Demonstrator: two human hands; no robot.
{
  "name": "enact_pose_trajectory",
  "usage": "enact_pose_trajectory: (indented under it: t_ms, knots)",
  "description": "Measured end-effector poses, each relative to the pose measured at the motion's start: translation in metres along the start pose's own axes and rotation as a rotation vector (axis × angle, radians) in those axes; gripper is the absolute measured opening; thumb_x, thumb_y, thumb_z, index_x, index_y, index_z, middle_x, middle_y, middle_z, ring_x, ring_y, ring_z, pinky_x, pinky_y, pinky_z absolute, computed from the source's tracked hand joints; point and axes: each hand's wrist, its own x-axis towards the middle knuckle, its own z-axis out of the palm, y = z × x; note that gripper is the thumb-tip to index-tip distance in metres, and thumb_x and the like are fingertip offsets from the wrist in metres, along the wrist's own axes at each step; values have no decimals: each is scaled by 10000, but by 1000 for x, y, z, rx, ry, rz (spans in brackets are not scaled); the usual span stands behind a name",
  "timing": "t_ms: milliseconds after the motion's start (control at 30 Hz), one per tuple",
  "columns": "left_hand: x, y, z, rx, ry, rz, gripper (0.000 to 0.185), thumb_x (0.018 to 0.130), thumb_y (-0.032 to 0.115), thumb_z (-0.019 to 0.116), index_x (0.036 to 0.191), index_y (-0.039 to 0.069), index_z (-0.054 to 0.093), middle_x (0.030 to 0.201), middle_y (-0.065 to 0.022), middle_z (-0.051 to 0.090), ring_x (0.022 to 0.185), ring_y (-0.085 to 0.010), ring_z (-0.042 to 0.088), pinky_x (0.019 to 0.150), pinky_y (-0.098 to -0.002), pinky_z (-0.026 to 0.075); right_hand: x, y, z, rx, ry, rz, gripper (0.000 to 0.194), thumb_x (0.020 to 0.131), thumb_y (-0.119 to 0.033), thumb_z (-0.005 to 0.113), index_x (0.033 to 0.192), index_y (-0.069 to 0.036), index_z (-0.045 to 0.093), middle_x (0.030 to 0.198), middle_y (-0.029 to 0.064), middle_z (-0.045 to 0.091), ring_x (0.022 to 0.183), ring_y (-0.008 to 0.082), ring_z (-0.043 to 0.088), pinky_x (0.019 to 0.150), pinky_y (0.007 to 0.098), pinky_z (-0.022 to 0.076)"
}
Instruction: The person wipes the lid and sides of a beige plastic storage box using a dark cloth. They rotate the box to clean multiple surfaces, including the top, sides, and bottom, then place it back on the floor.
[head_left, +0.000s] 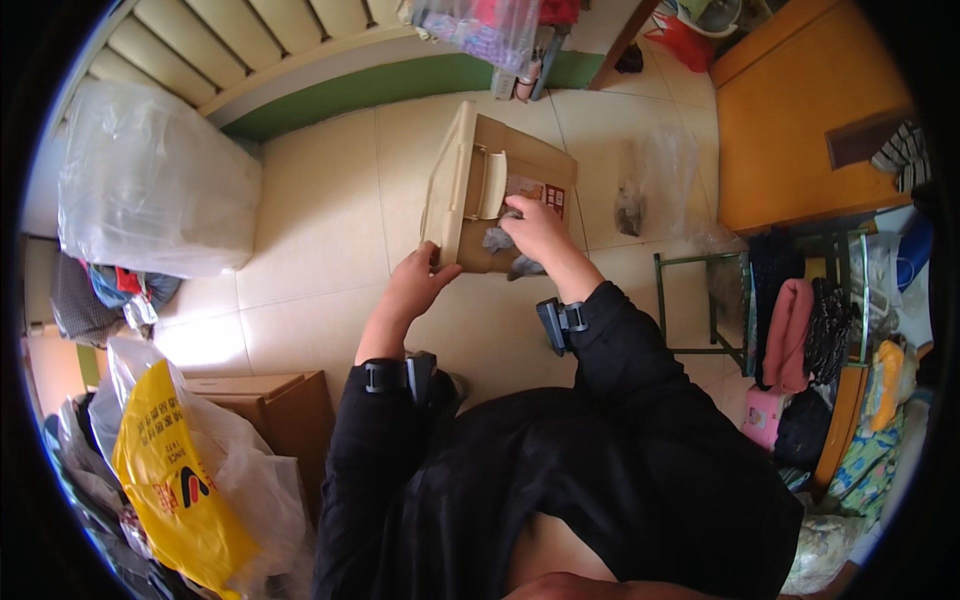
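In front of me a brown plastic storage box (525, 139) with a cream lid (448, 180) rests tipped on the tiled floor, its lid facing left. A cream latch handle (492, 185) and a printed label are on the side turned up to me. My left hand (421, 279) grips the lid's near corner, thumb and fingers on its edge. My right hand (536, 229) holds a crumpled grey cloth (498, 240) against the box beside the latch. Part of the cloth hangs below the hand, and the palm hides the rest.
A clear plastic bag (660, 184) with something dark inside lies right of the box. A large plastic-wrapped bundle (157, 180) stands left. A yellow bag (176, 480) and cardboard box (292, 412) are near left. A green metal rack (701, 300) holds folded clothes (787, 330) by a wooden door (795, 112).
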Motion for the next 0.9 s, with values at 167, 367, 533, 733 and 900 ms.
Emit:
enact_pose_trajectory:
  t_ms: [167,367,533,733,900]
  knots:
    - [-2,3,-3,-49,-19,-34,487,883,348,772,1118,-28,572,1065,-227,694,1034,-378,688,849,-446,545,5,-14,-13,-70,-91,38,425,841,-231,594,1233,-93,680,1074,211,717,1009,390,682,855,459,539]
    - [2,0,-3,-68,-87,-112,530,897,321,767,1226,-35,553,1155,-270,679,1109,-369,682,894,-428,552,4,-18,-22,-26,-99,-43,466,857,-178,588,1314,-112,653,1137,216,706,1055,376,677,914,447,536]
    - [2,4,-6,-72,-98,-141,530,901,309,763,1235,-41,548,1148,-265,681,1094,-363,686,882,-425,553,-9,-31,-19,37,-127,-178,533,861,-152,587,1394,-135,598,900,228,716,808,363,699,772,445,556]
    - [3,7,-9,-105,-145,-190,548,899,304,765,1252,-49,536,1113,-243,694,1005,-300,704,845,-398,556,-5,-31,-13,23,-79,-103,624,844,-169,591,1463,-121,522,1002,241,714,925,386,695,828,463,553]
    - [3,4,-9,-60,-122,-148,542,901,303,766,1243,-47,534,1035,-219,706,921,-274,708,811,-383,556,-3,-32,-16,-34,-152,-48,562,846,-161,588,1399,-61,568,1118,196,718,1035,360,686,884,459,550]
